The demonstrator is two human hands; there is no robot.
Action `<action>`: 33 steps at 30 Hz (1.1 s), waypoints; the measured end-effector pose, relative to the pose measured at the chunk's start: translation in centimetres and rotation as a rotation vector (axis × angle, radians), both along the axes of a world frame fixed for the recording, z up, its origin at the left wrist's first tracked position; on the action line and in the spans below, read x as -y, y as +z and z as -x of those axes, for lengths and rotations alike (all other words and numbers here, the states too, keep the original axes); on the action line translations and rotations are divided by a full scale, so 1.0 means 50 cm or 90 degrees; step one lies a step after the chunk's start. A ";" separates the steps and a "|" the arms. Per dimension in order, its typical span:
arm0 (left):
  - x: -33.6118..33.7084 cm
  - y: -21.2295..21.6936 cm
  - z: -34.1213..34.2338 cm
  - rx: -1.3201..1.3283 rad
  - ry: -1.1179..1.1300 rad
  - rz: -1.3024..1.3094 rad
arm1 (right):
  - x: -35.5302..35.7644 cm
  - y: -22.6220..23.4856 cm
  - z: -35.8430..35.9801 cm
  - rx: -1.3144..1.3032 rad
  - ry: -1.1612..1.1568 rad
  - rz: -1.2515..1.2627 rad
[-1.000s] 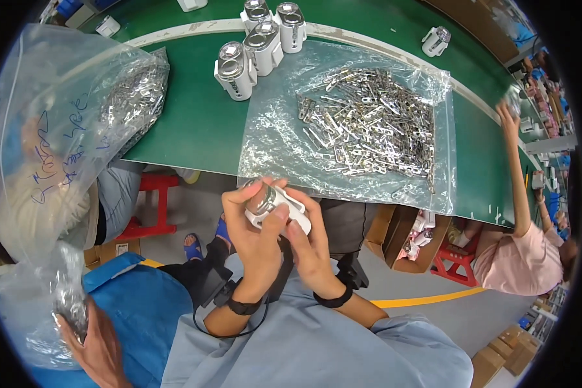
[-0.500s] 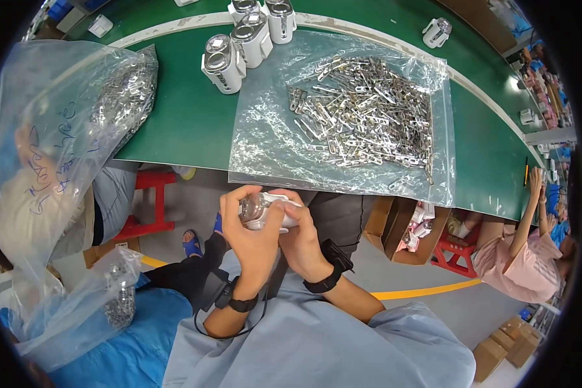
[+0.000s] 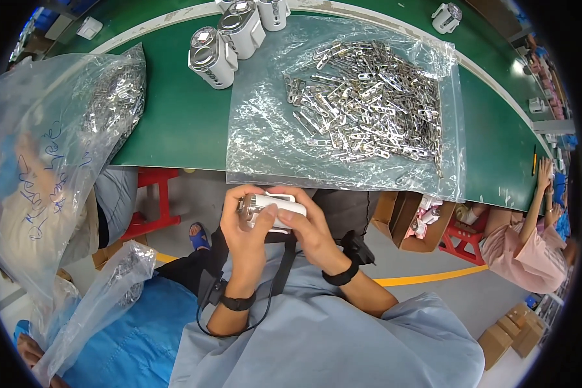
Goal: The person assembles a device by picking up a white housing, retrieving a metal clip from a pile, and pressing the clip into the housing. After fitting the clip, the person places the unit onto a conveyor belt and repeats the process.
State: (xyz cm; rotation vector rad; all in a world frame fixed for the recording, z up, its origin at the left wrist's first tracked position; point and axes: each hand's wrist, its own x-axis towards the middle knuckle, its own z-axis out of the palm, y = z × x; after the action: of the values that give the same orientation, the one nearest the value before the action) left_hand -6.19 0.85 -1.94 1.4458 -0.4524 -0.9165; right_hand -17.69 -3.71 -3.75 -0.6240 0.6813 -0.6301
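Observation:
Just in front of the table edge, both my hands hold one white device (image 3: 283, 205) with a clear, shiny rounded end and a looped white bracket. My left hand (image 3: 244, 229) is closed around the rounded end, its thumb on the white body. Gripping the plain white end is my right hand (image 3: 312, 231), thumb pressed on the near side. Beyond them, a flat clear plastic bag (image 3: 258, 145) bears a heap of small slotted silver metal strips (image 3: 375, 107). Similar white devices (image 3: 212, 61) with round silver tops stand upright to its left.
Left on the green table (image 3: 174, 123) sits another clear bag of metal parts (image 3: 113, 97). Below the edge are an open cardboard box (image 3: 410, 226) and red stools (image 3: 158, 200). A person in pink (image 3: 527, 252) sits right; another in blue (image 3: 126, 336) is close on my left.
The device has turned in my hands, showing more of its white body and raised bracket. My view has shifted slightly. The small bag at lower left has moved up and tilted.

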 end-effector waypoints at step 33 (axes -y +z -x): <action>-0.008 0.075 -0.022 0.257 -0.218 0.132 | -0.021 0.081 0.035 -0.064 -0.025 0.302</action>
State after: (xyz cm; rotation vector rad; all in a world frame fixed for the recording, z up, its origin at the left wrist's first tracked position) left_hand -5.09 1.28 1.81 1.3842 -1.0912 -0.8122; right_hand -19.46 -2.68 0.30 -1.0892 0.6413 -0.8089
